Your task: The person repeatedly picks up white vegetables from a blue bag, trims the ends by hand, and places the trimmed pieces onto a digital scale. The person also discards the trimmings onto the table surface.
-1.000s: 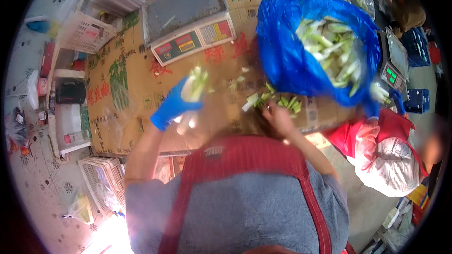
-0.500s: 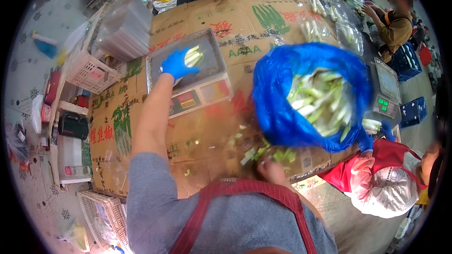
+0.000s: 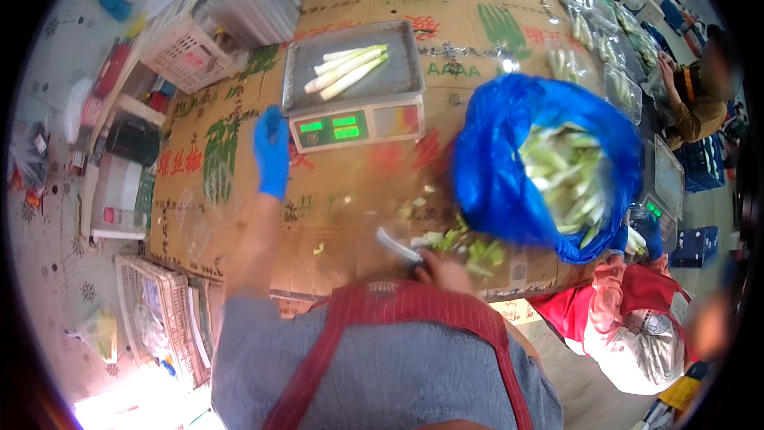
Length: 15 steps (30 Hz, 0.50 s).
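Note:
Several white stalks with pale green tips (image 3: 344, 72) lie side by side on the metal pan of a digital scale (image 3: 360, 121), whose green display is lit. My left hand (image 3: 271, 147), in a blue glove, is just off the scale's near left corner. It holds nothing, and its fingers are loosely bent and a little apart. My bare right hand (image 3: 447, 272) is low in front of my apron, closed round the handle of a knife (image 3: 398, 247) with a pale curved blade. Green and white trimmings (image 3: 481, 253) lie beside it. To the right, a blue plastic bag (image 3: 497, 183) stands open, full of similar stalks.
Flattened cardboard (image 3: 374, 183) covers the table. A white crate (image 3: 187, 52) and clear trays (image 3: 259, 0) are at the far left. Bagged stalks (image 3: 567, 64) lie at the far right. A co-worker in a red apron (image 3: 625, 302) works at the right, near another scale (image 3: 667, 171).
My left hand has let go of the stalks on the scale and drawn back toward me. The scale's display now shows green. The knife in my right hand has come into view.

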Tool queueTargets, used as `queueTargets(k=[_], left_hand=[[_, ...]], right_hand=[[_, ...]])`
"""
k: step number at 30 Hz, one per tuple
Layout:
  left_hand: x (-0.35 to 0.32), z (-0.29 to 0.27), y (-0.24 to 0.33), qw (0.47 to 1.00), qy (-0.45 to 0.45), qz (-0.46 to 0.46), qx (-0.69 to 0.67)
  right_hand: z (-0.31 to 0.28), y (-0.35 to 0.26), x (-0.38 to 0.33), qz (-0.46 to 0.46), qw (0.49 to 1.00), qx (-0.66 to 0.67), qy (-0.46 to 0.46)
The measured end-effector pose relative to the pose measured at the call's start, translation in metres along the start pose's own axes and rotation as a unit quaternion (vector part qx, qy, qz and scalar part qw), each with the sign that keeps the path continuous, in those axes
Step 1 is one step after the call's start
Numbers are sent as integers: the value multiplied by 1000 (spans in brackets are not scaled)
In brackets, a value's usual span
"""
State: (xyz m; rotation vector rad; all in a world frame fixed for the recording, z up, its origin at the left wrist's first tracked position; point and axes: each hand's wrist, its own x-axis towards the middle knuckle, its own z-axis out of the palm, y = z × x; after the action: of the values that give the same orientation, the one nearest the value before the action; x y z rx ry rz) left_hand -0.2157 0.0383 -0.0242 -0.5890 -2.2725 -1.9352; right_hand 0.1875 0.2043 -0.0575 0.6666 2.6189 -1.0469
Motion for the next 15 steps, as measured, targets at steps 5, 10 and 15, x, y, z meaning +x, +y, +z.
queueTargets(k=[5,10,15], left_hand=[[-128,-30,-34,993,12,-116,-21],[-153,-23,-27,983,-10,-152,-104],[-148,10,-17,967,-72,-190,-157]], right_hand=[[12,0,0,-119,985,-22,120],[14,18,-3,-167,974,94,124],[-77,4,-30,-256,943,166,132]])
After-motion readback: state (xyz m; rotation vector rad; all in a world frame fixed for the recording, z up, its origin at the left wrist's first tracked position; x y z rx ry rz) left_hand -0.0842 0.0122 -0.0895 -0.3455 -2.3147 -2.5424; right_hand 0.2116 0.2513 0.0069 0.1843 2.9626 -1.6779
